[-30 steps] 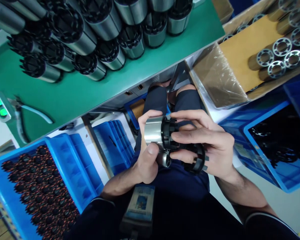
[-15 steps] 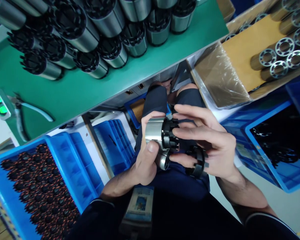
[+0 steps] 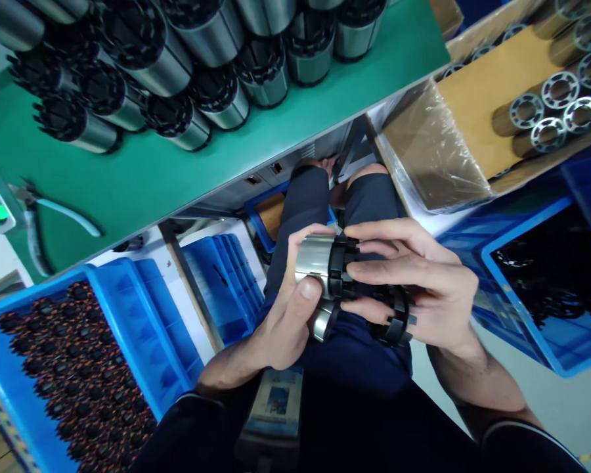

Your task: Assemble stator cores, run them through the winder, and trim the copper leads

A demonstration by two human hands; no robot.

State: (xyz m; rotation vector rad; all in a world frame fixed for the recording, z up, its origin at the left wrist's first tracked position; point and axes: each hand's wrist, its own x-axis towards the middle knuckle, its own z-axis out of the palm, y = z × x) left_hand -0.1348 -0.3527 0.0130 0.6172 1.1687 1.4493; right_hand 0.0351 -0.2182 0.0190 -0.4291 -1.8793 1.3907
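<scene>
My left hand (image 3: 288, 315) is wrapped round a shiny metal stator core (image 3: 314, 259), held sideways above my lap. A slotted black plastic end piece (image 3: 341, 266) sits at the core's right end. Below it, a second metal cylinder (image 3: 322, 322) shows partly under my left thumb. My right hand (image 3: 423, 286) presses its fingertips to the black end piece. A loose black plastic ring (image 3: 398, 318) hangs around or between the lower fingers of my right hand; the exact grip is partly hidden.
Several metal cores with black ends (image 3: 177, 121) stand on the green bench (image 3: 142, 187), near pliers (image 3: 34, 223). At left, a blue bin (image 3: 98, 315) holds black-and-orange parts. At right are a carton (image 3: 438, 151) of bare cores and a blue crate (image 3: 546, 348) of black parts.
Both hands have shifted slightly right with the core. The fingers of my right hand have moved in closer on the black end piece, which shows less of its prongs.
</scene>
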